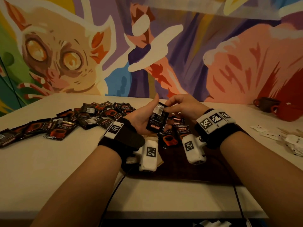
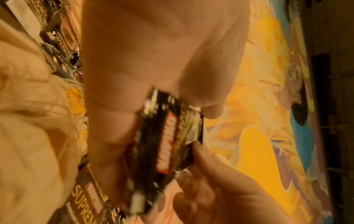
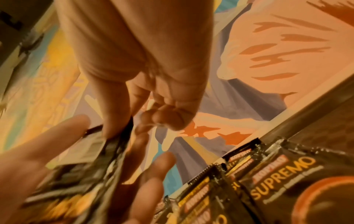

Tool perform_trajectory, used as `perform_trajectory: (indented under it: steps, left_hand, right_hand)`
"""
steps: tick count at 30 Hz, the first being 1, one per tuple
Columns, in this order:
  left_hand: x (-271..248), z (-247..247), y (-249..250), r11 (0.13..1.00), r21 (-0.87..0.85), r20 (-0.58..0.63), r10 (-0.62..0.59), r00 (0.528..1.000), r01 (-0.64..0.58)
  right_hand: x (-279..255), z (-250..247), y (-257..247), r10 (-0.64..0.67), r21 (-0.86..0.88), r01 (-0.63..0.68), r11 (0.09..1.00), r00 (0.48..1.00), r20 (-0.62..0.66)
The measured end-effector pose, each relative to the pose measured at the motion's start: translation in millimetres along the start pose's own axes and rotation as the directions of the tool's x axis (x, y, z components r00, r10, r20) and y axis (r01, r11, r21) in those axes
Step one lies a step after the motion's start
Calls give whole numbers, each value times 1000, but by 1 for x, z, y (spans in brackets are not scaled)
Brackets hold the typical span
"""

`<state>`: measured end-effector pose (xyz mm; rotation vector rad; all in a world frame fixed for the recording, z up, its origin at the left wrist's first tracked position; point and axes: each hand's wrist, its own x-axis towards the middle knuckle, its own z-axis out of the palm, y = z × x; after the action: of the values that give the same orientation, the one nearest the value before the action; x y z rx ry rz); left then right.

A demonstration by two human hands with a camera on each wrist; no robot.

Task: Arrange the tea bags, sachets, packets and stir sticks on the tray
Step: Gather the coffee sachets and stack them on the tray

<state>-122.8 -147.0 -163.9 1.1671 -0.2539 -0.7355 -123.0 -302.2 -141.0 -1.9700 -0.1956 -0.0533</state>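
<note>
**A:** What have I got in hand right now?

**B:** My left hand (image 1: 139, 118) is palm up above the far part of the tray (image 1: 180, 171), cradling a black coffee sachet (image 1: 157, 120). Its fingers curl under the sachet while the thumb stands up clear of it. My right hand (image 1: 182, 105) comes in from the right, thumb and forefinger pinched on the sachet's far top edge.

**A:** Which way does the sachet run?

**B:** Its long axis runs near to far, the far end tipped up, the brand end toward me. The right wrist view shows my right fingers (image 3: 113, 121) clamped on that upper edge, though it is blurred.

**A:** And where should it go?

**B:** I judge it belongs with the row of sachets on the tray (image 1: 177, 133), which stand just below and right of my hands, printed faces toward me. That row lies nearer my right hand, so I would let the right carry it down and the left let go.

**A:** What is left to sort?

**B:** Plenty. A loose pile of sachets (image 1: 68, 122) sprawls on the table (image 1: 49, 169) to the left, well apart from the tray. White packets (image 1: 293, 141) and what look like stir sticks (image 1: 290, 131) lie at the far right edge. Something pale sits on the tray under my left wrist; I cannot tell what.

**A:** Any risk?

**B:** The standing row may topple if I nudge it.
</note>
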Motion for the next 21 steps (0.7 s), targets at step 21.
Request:
perform_trajectory:
  steps: [21]
  left_hand:
    - [-8,3,15,937,271,-274,294,916,-220]
  right_hand:
    - [-18,-15,-6,20,139,-9,990,997,-79]
